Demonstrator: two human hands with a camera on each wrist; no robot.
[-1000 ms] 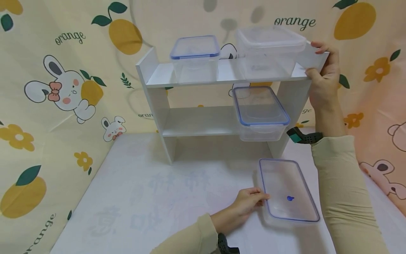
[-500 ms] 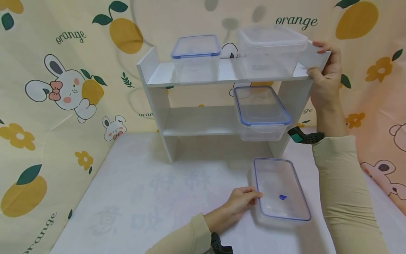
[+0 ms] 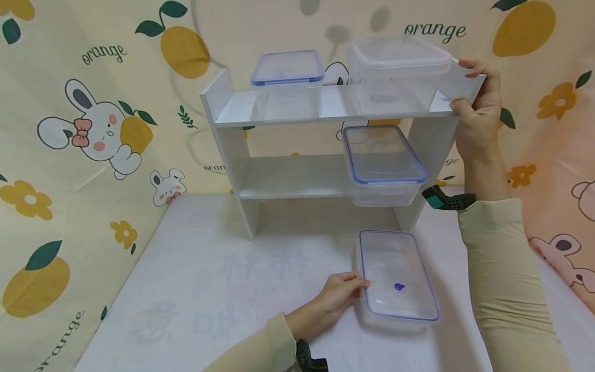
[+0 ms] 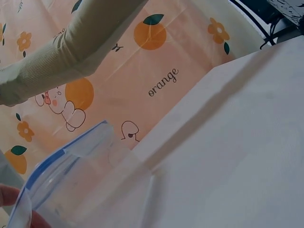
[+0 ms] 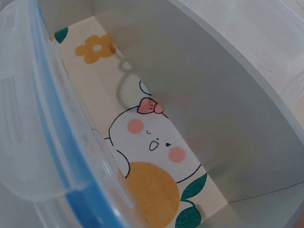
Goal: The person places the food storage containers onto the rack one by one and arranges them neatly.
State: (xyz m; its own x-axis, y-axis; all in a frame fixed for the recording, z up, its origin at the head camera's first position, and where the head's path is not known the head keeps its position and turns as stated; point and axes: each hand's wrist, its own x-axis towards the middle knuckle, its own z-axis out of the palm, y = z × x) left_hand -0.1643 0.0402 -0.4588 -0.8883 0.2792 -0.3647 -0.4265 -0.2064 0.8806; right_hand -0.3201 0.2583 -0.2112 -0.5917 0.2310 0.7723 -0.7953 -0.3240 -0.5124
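Note:
My left hand (image 3: 337, 293) pinches the left long edge of a clear, flat food container (image 3: 395, 258), thumb on its blue-edged lid. The container is low over the white table in front of a white shelf unit (image 3: 293, 175); its wall and blue seal also show in the left wrist view. High on the right, my right hand (image 3: 481, 116) grips the top of the shelf's right side panel, thumb in front and fingers over the edge. Another blue-rimmed container (image 3: 383, 155) sits on the middle shelf at the right, its front jutting past the shelf edge.
On the top shelf stand a blue-rimmed container (image 3: 288, 85) at the left and a larger, all-clear one (image 3: 397, 77) at the right. A printed cloth (image 3: 102, 206) hangs behind and beside the white table (image 3: 209, 289). My right forearm rises along the right side.
My left hand has slid the low container leftward, and slightly away from me. The right hand keeps its grip on the side panel; the shelf unit and other containers stay put.

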